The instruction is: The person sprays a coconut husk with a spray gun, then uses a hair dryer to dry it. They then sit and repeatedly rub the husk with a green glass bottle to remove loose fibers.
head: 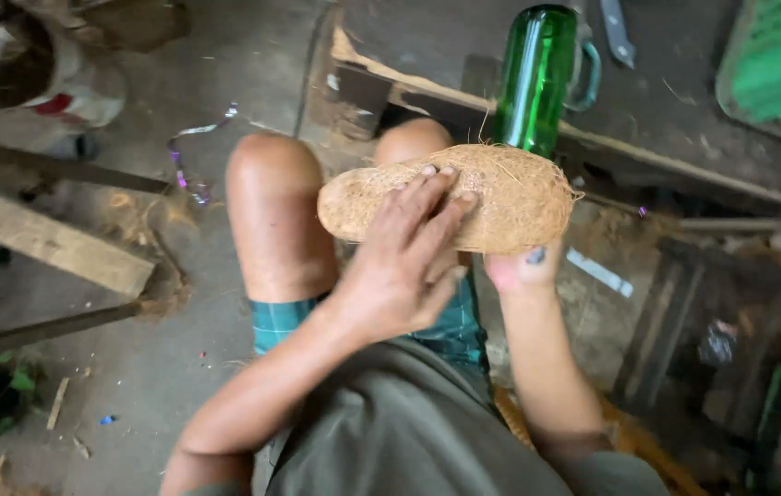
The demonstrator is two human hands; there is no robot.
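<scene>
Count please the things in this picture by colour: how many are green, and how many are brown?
Green: 2, the glass bottle and the painted object at top right.
Brown: 2, the fibrous husk piece and the wooden plank.
Total: 4
</scene>
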